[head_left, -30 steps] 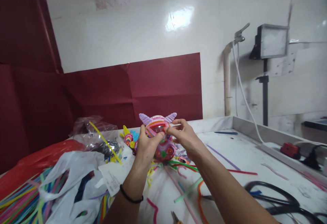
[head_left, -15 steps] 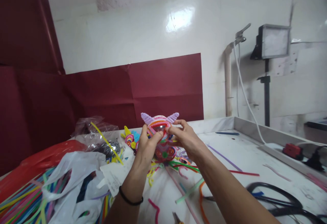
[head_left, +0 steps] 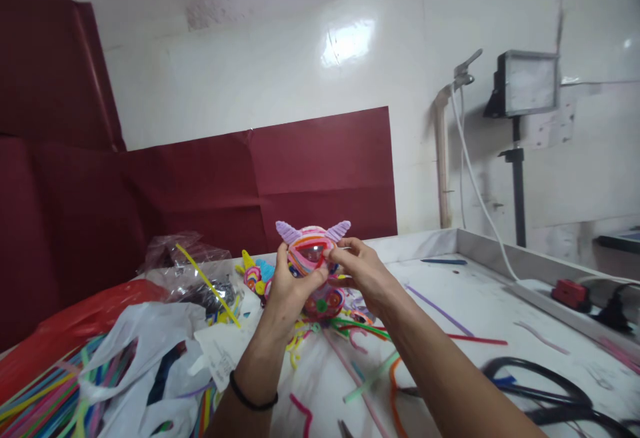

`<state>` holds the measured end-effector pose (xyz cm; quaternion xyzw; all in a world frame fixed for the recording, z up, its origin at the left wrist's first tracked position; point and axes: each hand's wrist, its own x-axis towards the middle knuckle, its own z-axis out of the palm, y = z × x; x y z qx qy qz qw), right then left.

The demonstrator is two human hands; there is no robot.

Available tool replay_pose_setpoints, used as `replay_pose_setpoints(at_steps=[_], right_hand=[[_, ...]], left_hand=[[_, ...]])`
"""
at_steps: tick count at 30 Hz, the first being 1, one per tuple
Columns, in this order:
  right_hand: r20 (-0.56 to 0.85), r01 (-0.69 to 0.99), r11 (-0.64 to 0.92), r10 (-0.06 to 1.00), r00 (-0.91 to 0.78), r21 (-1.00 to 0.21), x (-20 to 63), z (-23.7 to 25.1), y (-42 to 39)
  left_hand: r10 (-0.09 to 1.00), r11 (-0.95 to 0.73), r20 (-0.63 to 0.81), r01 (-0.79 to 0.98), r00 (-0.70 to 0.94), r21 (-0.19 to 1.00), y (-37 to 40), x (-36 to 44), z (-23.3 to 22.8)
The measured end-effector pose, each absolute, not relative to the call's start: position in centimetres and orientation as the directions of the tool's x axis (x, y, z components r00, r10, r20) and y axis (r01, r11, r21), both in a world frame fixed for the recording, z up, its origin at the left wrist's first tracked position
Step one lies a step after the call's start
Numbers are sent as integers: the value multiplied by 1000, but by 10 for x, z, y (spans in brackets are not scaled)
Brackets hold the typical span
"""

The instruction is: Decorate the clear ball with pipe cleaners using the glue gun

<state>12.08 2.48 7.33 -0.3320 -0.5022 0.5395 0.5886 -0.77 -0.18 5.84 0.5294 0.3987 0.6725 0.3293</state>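
A round, striped pipe-cleaner figure [head_left: 306, 246] in pink, red and orange, with two purple horns, is held up above the white table [head_left: 480, 311]. My left hand [head_left: 290, 288] grips its left side and underside. My right hand [head_left: 361, 271] pinches its right side near the horn with thumb and fingers. Beneath the figure, another coiled pipe-cleaner piece [head_left: 325, 303] with red and green spirals is partly hidden by my hands.
Loose pipe cleaners [head_left: 370, 375] lie scattered on the table. At left are white plastic bags [head_left: 145, 338], bundled pipe cleaners [head_left: 40, 398] and a small colourful figure [head_left: 254, 273]. Black cables [head_left: 545, 391] lie at right, a lamp on a stand [head_left: 525, 85] behind.
My hands have shifted slightly on the figure, the right fingers closing in nearer the horn. The view has tilted a little.
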Motion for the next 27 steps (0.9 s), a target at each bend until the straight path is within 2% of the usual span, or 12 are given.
replay_pose_setpoints(at_steps=[16,27], right_hand=[[261,-188,236,957,-126,-954,124,70,28],[239,-190,211,961,-136,-959,122,71,29]], left_hand=[[838,-495,502,87,-214,864,10,-13,52],[845,-484,491,89,-212,871,7,-13,53]])
